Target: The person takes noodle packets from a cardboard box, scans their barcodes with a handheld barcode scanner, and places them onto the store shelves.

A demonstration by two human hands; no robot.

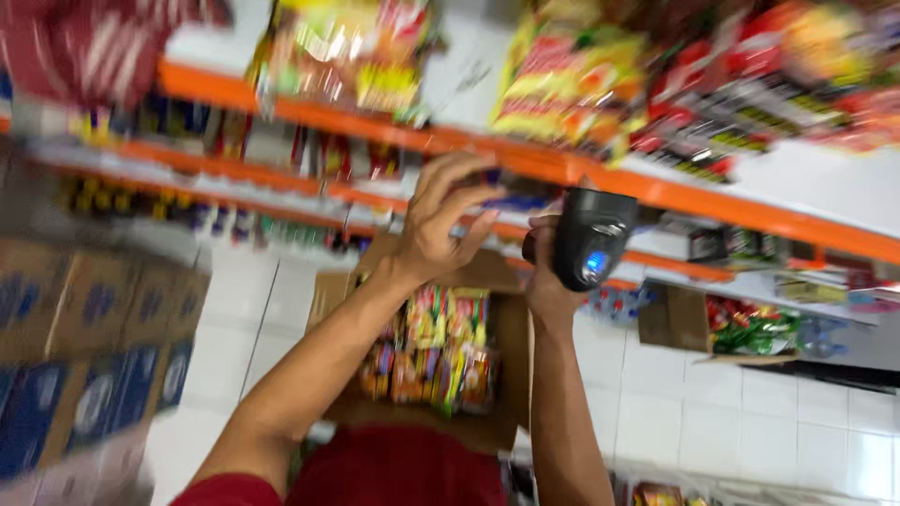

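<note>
Below the two raised arms, in the lower middle of the frame, an open cardboard box [427, 361] holds upright snack packets [441, 351] in yellow, red and green; it sits directly under the forearms. Stacked brown cartons with blue panels [94, 356] fill the lower left, and a smaller open carton [741, 328] with red and green packets lies at the right near the floor. Orange-edged shelves [562, 169] run diagonally from upper left to right, loaded with yellow and red snack bags [562, 80] along the top, the view blurred by motion. The floor is white tile [797, 422], showing at lower right and between the cartons at left. The right hand [548, 281], just right of centre, is clenched around the grip of a black handheld scanner [591, 234], held against the orange shelf edge. The scanner's long axis runs roughly up and down in the frame, tilted slightly, its broad head uppermost and a small lit blue spot facing the camera. The left hand [441, 220], at centre, holds nothing, its fingers spread and curled loosely, reaching toward the same shelf edge just left of the scanner, near but apart from it.
</note>
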